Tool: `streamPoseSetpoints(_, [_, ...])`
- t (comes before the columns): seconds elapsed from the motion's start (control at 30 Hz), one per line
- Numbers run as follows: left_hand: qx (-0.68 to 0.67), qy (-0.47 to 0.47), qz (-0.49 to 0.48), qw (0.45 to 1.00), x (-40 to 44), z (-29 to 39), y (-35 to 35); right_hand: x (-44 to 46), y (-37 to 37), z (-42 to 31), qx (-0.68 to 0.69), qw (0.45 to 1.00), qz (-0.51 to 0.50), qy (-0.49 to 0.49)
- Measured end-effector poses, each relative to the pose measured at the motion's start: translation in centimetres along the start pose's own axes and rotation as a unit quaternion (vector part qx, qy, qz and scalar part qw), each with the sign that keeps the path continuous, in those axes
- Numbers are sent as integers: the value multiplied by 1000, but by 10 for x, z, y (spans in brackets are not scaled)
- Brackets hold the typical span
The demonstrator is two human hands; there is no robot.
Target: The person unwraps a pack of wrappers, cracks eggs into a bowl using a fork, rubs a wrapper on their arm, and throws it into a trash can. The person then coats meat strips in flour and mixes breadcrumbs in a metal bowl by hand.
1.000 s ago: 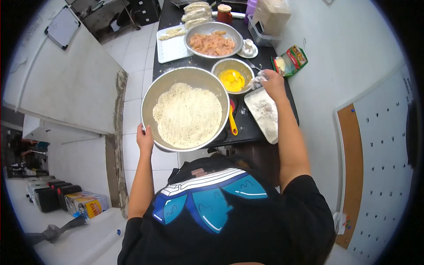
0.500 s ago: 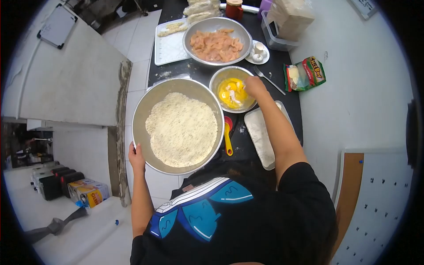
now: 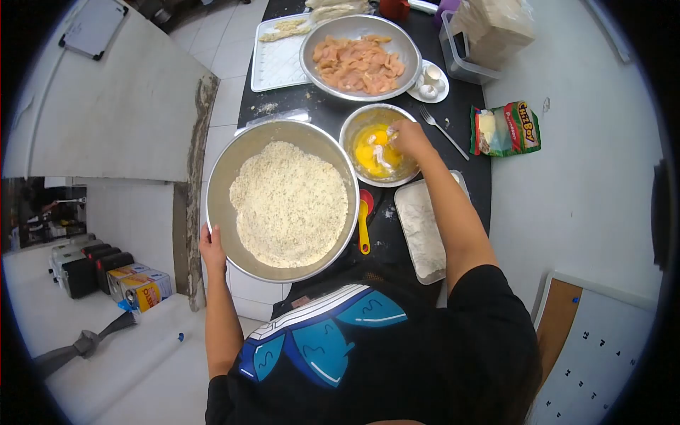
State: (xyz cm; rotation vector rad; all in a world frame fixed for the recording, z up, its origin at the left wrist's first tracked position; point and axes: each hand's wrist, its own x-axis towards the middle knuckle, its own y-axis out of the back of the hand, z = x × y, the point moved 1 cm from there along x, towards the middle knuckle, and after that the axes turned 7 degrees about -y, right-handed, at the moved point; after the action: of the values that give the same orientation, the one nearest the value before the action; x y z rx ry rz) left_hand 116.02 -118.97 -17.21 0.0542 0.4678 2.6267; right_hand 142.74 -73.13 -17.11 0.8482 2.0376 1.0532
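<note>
My left hand (image 3: 213, 249) grips the left rim of a large metal bowl (image 3: 221, 205) that holds pale, crumbly flour mixture (image 3: 290, 205). Over the right side of a smaller metal bowl (image 3: 354, 126), my right hand (image 3: 405, 139) is closed, with its fingertips down near the contents; what it holds is too small to name. Yellow egg yolks (image 3: 367, 156) and a white, flour-dusted piece (image 3: 384, 157) lie in that bowl. Just below my right forearm rests a tray of white flour (image 3: 419, 230). A yellow spoon (image 3: 364, 230) and a red one (image 3: 366, 198) lie between bowl and tray.
Behind stand a bowl of raw meat pieces (image 3: 361, 64), a white tray (image 3: 280, 64) and a plate with eggshells (image 3: 431, 83). A fork (image 3: 445, 132) and a green packet (image 3: 506, 129) lie right. A plastic container (image 3: 467, 64) stands at the back right.
My right hand has moved from the right of the egg bowl to inside its rim. A white piece now lies among the yolks. The view has shifted; my left hand keeps its hold.
</note>
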Motion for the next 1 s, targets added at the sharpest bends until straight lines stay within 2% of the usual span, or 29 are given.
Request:
streamPoseSetpoints(0.2, [-8,7,11,1000,4,-10,3,-14,37,-6,65,997,-42,-11])
streamPoseSetpoints(0.3, [-22,7,10,1000,2,-1,-1,-27,52,-20,75,996,-28,-29])
streamPoseSetpoints(0.4, [-21,6,-5,1000,3,1,0,-27,40,-15,70,994,76,31])
streamPoseSetpoints(0.5, [-8,-1,-16,1000,4,1,2,-22,25,-9,-2,990,119,75])
streamPoseSetpoints(0.6, [-9,0,-13,1000,4,-2,1,-8,-15,7,-123,988,63,72])
streamPoseSetpoints(0.7, [-7,1,-10,1000,5,-1,0,-15,-28,-7,-279,954,-71,89])
streamPoseSetpoints(0.87, [-33,7,-8,999,5,-1,0,-23,-13,-18,-130,989,-54,47])
streamPoseSetpoints(0.9, [72,-32,18,997,3,11,-1,-24,-6,-18,-106,993,-30,40])
streamPoseSetpoints(0.97, [279,-106,64,952,-4,41,-5,-30,7,-18,-58,998,18,23])
streamPoseSetpoints(1.0, [346,-197,59,915,-5,55,-7,-35,15,-20,-48,998,29,15])
